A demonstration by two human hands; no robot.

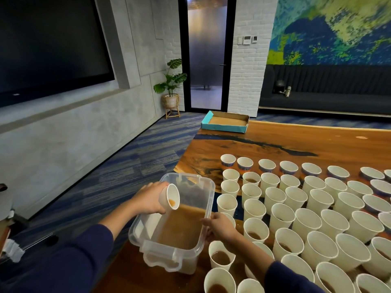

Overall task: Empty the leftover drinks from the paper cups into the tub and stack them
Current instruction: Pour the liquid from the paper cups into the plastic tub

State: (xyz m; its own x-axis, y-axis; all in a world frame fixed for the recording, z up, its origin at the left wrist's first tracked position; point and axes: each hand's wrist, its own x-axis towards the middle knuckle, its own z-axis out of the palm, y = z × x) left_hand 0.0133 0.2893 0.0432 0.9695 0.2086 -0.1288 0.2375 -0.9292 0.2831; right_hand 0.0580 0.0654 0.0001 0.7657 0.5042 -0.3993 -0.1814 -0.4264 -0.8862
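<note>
Over the clear plastic tub (148, 244) of brown drink, our left hand (148, 199) grips a tipped white paper cup (170, 196), pouring; our right hand (220, 226) holds the rim. Next we should start the stack.

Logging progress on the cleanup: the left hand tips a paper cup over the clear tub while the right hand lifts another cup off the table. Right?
Not quite. In the head view the left hand does tip a paper cup over the clear tub, but the right hand grips the tub's rim, not another cup.

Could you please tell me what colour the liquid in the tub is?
Murky brown, seen in the head view: liquid in the clear tub.
</note>
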